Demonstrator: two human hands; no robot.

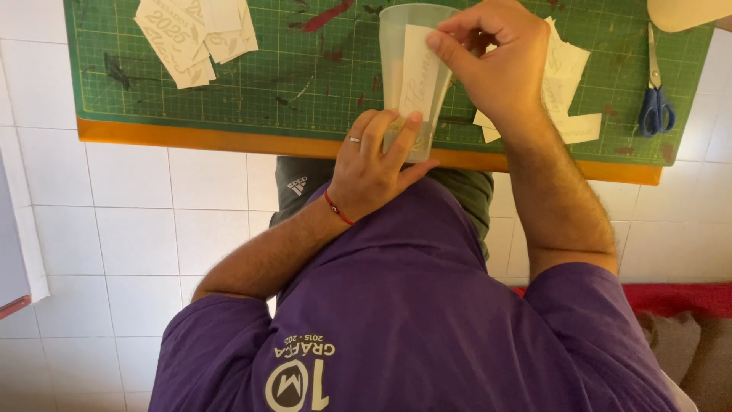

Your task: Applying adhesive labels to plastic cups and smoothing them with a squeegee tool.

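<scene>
one clear plastic cup is held over the near edge of the green cutting mat. the left hand wraps its fingers around the cup base and grips it. the right hand pinches the top of one white sticker strip against the cup wall, thumb and forefinger closed on it. two heaps of white sticker sheets lie on the mat: one heap at the far left, well apart from the cup, and a second heap just behind the right wrist. one pair of blue-handled scissors lies near the right edge of the mat, blades pointing away. the mat sits on a table with an orange edge. open mat surface lies between the left heap and the cup. white floor tiles show below the table edge.
</scene>
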